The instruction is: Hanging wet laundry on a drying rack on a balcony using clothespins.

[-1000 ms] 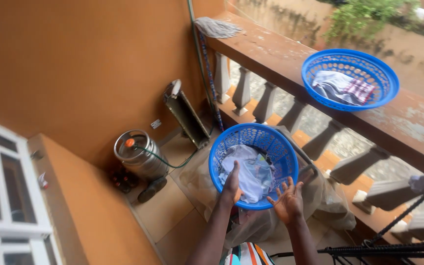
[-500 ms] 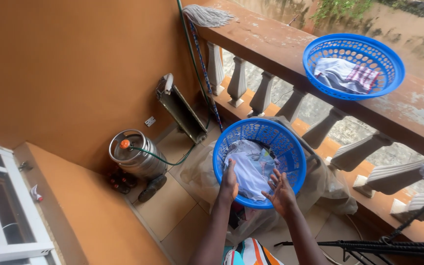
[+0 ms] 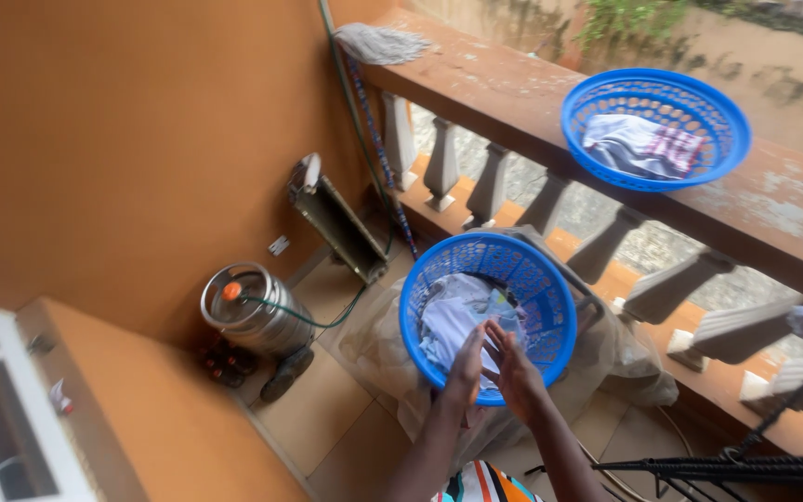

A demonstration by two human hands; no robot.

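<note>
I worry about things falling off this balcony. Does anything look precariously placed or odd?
Yes: the second blue plastic basket of folded cloths sits on the worn balustrade rail, its far rim reaching the outer edge above the drop. The nearer blue basket, where both hands reach, rests on a plastic-covered heap.

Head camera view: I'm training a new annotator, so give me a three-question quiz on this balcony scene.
1. True or false: both hands, the left hand and the right hand, reach into the near blue basket with the pale laundry.
2. Multiple choice: where does the far blue basket sit? A) on the floor tiles B) on the balustrade ledge C) on the metal gas cylinder
3. Fill in: the mop head lies at the ledge's ___ end, by the orange wall.

Key: 1 true; 2 B; 3 far.
</note>
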